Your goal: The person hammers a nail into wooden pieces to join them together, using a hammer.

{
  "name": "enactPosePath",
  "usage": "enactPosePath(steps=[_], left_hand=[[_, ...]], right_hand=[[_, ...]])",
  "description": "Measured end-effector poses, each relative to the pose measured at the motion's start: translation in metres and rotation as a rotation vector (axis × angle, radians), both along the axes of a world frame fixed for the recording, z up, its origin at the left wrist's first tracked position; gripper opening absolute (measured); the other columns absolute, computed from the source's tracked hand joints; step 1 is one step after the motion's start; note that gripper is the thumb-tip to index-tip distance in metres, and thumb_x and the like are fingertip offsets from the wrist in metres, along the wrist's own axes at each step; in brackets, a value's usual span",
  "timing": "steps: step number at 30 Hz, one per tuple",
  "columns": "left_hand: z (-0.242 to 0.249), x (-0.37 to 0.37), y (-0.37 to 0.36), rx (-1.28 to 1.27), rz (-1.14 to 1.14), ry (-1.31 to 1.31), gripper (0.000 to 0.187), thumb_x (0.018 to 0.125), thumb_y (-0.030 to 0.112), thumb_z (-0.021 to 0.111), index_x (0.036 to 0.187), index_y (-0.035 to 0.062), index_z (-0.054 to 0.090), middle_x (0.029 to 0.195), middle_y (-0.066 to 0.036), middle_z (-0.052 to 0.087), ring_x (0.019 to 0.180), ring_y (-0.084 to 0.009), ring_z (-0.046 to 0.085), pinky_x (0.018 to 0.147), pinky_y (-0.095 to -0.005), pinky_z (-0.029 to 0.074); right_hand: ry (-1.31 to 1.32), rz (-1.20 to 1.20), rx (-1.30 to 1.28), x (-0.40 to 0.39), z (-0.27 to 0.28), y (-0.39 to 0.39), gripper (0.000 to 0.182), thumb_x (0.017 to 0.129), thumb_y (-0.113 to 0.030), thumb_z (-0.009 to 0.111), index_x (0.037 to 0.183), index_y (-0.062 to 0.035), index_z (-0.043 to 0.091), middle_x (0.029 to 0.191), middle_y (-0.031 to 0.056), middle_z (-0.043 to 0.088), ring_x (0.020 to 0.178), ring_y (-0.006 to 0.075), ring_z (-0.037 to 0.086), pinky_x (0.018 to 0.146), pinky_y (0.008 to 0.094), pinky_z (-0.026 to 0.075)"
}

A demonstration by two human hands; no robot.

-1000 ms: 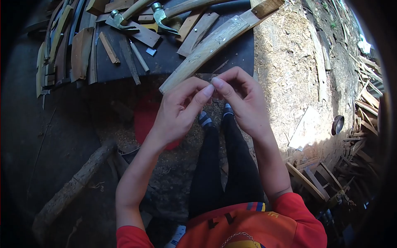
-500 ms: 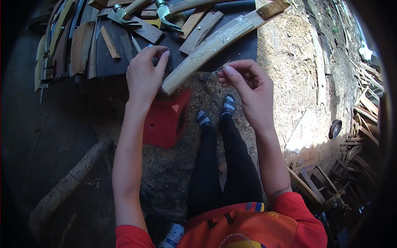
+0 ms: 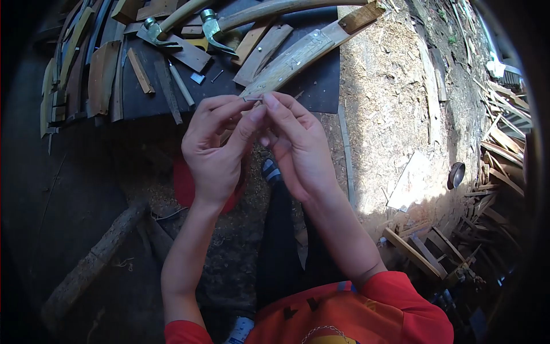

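Note:
My left hand (image 3: 216,150) and my right hand (image 3: 302,140) meet in front of the dark worktop (image 3: 321,94). Between their fingertips is a thin metal nail (image 3: 252,99), pinched from both sides. Just beyond the fingers lies a pale curved wooden piece (image 3: 303,54) with several nail heads or bits of metal on its face; its near end is covered by my hands. Another nail (image 3: 217,76) rests on the worktop beside a small stack of shiny strips (image 3: 197,78).
Two claw hammers (image 3: 211,27) lie at the back of the worktop among wood offcuts (image 3: 269,49). Curved wooden slats (image 3: 103,77) crowd its left side. Below is a red plastic stool (image 3: 183,186). A log (image 3: 94,258) lies left, scrap wood (image 3: 441,252) right.
My hands have come together; my right hand moved left with the nail, and my left hand closed its fingertips by it. The view has shifted slightly, so the bench appears further left.

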State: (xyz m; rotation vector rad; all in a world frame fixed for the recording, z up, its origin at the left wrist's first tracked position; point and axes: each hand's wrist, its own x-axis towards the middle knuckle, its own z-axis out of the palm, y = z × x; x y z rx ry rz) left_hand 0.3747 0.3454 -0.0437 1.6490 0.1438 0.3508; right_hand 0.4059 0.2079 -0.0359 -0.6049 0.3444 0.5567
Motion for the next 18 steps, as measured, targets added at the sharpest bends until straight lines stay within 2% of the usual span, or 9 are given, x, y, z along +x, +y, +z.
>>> enactPosePath(steps=[7,10,11,12,13,14,15,16,18], left_hand=[[0.001,0.0,0.0,-0.207,0.121,-0.022,0.017,0.095,0.003,0.08,0.113,0.0018,0.078,0.113,-0.006,0.069,0.096,-0.0087,0.068,0.079,-0.022,0.055],[0.009,0.003,0.006,-0.284,0.177,-0.012,0.017,0.096,0.005,0.08,0.113,0.0021,0.078,0.11,-0.005,0.073,0.095,-0.0077,0.069,0.081,-0.0222,0.054],[0.012,0.002,0.01,-0.278,0.187,0.004,0.017,0.097,0.006,0.079,0.113,0.0021,0.078,0.108,-0.005,0.075,0.095,-0.0074,0.069,0.082,-0.0226,0.054],[0.014,0.001,0.015,-0.272,0.2,0.019,0.017,0.097,0.007,0.079,0.113,0.0021,0.079,0.107,-0.005,0.076,0.095,-0.0071,0.069,0.084,-0.0229,0.054],[0.015,-0.001,0.019,-0.265,0.212,0.034,0.017,0.098,0.008,0.079,0.113,0.0021,0.079,0.106,-0.005,0.077,0.094,-0.0068,0.069,0.085,-0.0232,0.054],[0.015,-0.003,0.021,-0.249,0.219,0.045,0.017,0.098,0.009,0.079,0.114,0.0018,0.079,0.105,-0.005,0.077,0.095,-0.0069,0.07,0.086,-0.0235,0.054],[0.015,-0.005,0.023,-0.232,0.223,0.056,0.017,0.098,0.009,0.079,0.114,0.0014,0.079,0.104,-0.005,0.078,0.095,-0.007,0.07,0.087,-0.0238,0.054],[0.016,-0.006,0.024,-0.214,0.225,0.068,0.018,0.098,0.009,0.079,0.114,0.0011,0.079,0.104,-0.005,0.078,0.096,-0.007,0.07,0.088,-0.0242,0.054],[0.017,-0.009,0.025,-0.2,0.228,0.092,0.018,0.098,0.009,0.079,0.114,0.0011,0.079,0.104,-0.005,0.078,0.096,-0.0072,0.07,0.088,-0.0237,0.054]], right_hand=[[-0.095,0.165,-0.162,0.012,0.007,0.002,0.024,0.105,-0.022,0.072,0.12,-0.0034,0.072,0.101,0.0003,0.074,0.089,0.005,0.065,0.074,0.0222,0.049],[-0.56,0.285,-0.696,0.036,0.013,-0.005,0.027,0.106,-0.025,0.07,0.12,-0.0026,0.072,0.101,0.001,0.074,0.089,0.0067,0.066,0.076,0.0234,0.05],[-0.824,0.209,-0.854,0.054,0.013,-0.005,0.027,0.105,-0.026,0.07,0.121,-0.0044,0.071,0.1,0.003,0.074,0.087,0.0112,0.067,0.077,0.0266,0.053],[-1.109,0.139,-1.194,0.077,0.02,-0.006,0.027,0.103,-0.027,0.07,0.122,-0.0073,0.071,0.097,0.0043,0.073,0.083,0.0156,0.068,0.079,0.0304,0.054],[-1.605,-0.04,-1.547,0.115,0.002,-0.01,0.03,0.102,-0.03,0.07,0.124,-0.0092,0.07,0.099,0.0061,0.072,0.084,0.0189,0.068,0.073,0.0334,0.055],[-1.712,0.035,-1.722,0.138,0.002,-0.009,0.035,0.102,-0.03,0.069,0.13,-0.0091,0.067,0.11,0.011,0.073,0.103,0.0291,0.07,0.089,0.0406,0.054],[-2.006,-0.014,-1.818,0.168,-0.004,-0.006,0.039,0.103,-0.036,0.068,0.131,-0.0094,0.065,0.1,0.0084,0.07,0.087,0.0218,0.071,0.077,0.0371,0.056],[-2.109,-0.084,-1.701,0.196,-0.017,0.005,0.033,0.098,-0.038,0.064,0.104,-0.0055,0.063,0.08,0.0122,0.062,0.072,0.0303,0.063,0.069,0.0431,0.053],[-2.087,0.284,-1.596,0.24,-0.037,0.017,0.032,0.09,-0.034,0.067,0.09,-0.0016,0.065,0.069,0.0187,0.059,0.067,0.0433,0.06,0.069,0.051,0.053]])
